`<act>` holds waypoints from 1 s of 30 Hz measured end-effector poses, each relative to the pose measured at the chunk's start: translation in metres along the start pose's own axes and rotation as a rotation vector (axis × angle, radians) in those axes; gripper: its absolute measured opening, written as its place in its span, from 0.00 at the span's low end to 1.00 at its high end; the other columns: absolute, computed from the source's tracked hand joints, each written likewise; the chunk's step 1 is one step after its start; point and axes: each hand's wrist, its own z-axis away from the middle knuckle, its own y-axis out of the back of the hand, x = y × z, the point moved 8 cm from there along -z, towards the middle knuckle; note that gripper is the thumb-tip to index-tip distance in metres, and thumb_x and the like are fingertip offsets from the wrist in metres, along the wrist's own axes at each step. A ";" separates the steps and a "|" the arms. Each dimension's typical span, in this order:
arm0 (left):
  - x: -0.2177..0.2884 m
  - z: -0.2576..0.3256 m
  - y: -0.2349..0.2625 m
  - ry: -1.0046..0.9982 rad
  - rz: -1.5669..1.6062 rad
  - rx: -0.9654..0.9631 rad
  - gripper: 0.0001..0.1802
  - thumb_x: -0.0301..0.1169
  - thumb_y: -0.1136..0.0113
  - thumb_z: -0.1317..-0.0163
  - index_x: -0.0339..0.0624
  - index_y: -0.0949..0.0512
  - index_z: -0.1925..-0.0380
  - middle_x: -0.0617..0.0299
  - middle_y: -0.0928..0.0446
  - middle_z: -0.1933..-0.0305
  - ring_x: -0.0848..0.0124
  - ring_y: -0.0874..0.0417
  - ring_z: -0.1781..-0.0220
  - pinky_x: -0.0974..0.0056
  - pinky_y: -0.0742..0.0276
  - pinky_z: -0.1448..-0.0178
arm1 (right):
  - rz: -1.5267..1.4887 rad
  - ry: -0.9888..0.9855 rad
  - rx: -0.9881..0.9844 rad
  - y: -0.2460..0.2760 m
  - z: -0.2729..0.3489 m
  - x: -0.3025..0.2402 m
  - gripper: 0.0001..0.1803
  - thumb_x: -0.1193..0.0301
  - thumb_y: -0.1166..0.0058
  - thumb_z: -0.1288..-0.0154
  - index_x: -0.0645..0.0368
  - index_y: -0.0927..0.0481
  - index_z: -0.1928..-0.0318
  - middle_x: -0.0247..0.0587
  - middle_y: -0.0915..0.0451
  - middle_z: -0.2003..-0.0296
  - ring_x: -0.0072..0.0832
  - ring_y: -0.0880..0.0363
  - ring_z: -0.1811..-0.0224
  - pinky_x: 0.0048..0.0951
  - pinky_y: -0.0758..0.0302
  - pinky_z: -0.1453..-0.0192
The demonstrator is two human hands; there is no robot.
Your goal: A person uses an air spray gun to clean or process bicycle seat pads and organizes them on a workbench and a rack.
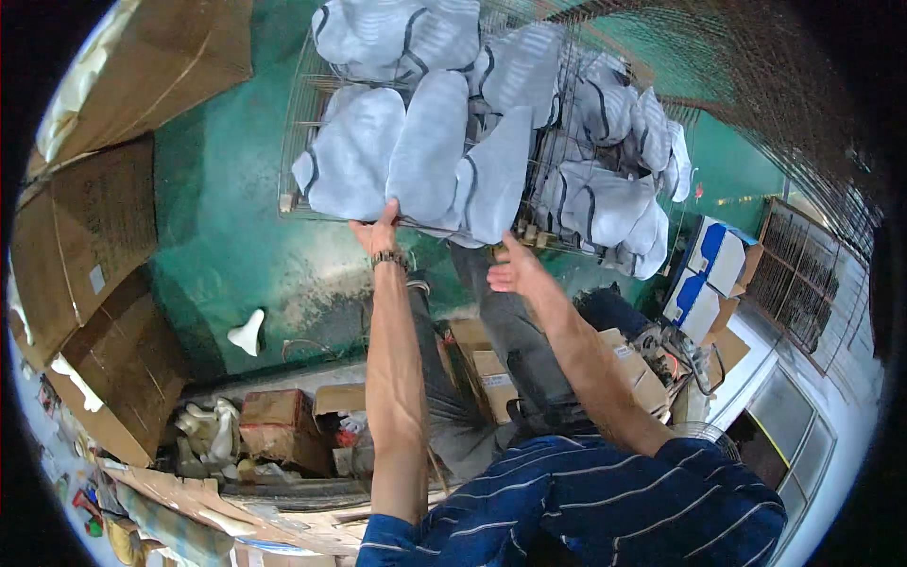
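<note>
Pale socks (pixel 428 146) lie on wire rack (pixel 285 201), just beyond left grip (pixel 380 233).

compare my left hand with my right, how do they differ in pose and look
Your bare left hand has its thumb at the near edge of the brownish metal wire rack, under pale grey, sock-like pieces; your bare right hand is open beside that edge, fingers loosely spread.

Your left wrist wears a dark linked band, while your right wrist shows none.

Both hands are ungloved.
</note>
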 end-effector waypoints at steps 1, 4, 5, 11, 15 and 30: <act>-0.015 -0.012 0.005 0.064 -0.051 0.074 0.44 0.19 0.22 0.49 0.42 0.37 0.33 0.49 0.28 0.35 0.56 0.20 0.45 0.50 0.18 0.53 | 0.311 0.005 0.122 0.012 -0.009 -0.003 0.29 0.43 0.42 0.27 0.60 0.20 0.52 0.38 0.15 0.58 0.29 0.17 0.61 0.36 0.20 0.58; -0.023 -0.021 0.010 -0.057 0.004 0.033 0.50 0.20 0.18 0.54 0.40 0.39 0.32 0.49 0.27 0.37 0.55 0.20 0.45 0.51 0.18 0.50 | 0.649 0.280 0.180 -0.006 0.001 -0.034 0.31 0.42 0.44 0.27 0.63 0.15 0.55 0.39 0.12 0.61 0.30 0.15 0.63 0.36 0.20 0.60; -0.025 -0.021 0.013 -0.046 0.009 0.049 0.54 0.21 0.16 0.56 0.38 0.40 0.30 0.48 0.27 0.37 0.55 0.21 0.43 0.51 0.17 0.46 | 0.666 0.518 0.162 -0.028 0.014 -0.055 0.30 0.44 0.43 0.27 0.63 0.13 0.57 0.39 0.11 0.63 0.31 0.14 0.64 0.37 0.20 0.61; -0.025 -0.023 0.011 -0.080 0.074 0.004 0.51 0.19 0.19 0.54 0.33 0.40 0.32 0.48 0.27 0.35 0.56 0.22 0.37 0.52 0.20 0.35 | 0.145 0.415 -0.873 -0.257 -0.008 -0.093 0.32 0.49 0.58 0.17 0.67 0.27 0.35 0.56 0.16 0.44 0.41 0.17 0.40 0.41 0.20 0.37; -0.012 -0.015 0.019 -0.123 -0.012 -0.017 0.47 0.20 0.22 0.48 0.37 0.38 0.30 0.48 0.30 0.32 0.58 0.23 0.35 0.51 0.21 0.34 | 0.130 0.195 -0.650 -0.273 -0.079 -0.082 0.35 0.45 0.59 0.19 0.67 0.29 0.35 0.61 0.17 0.45 0.51 0.13 0.46 0.44 0.15 0.43; 0.033 0.111 0.043 0.095 0.040 -0.149 0.43 0.48 0.45 0.22 0.29 0.48 0.22 0.45 0.33 0.24 0.55 0.29 0.25 0.49 0.25 0.28 | 0.142 0.277 -0.608 -0.283 -0.112 -0.074 0.35 0.45 0.63 0.20 0.67 0.29 0.38 0.61 0.14 0.49 0.50 0.09 0.58 0.41 0.11 0.58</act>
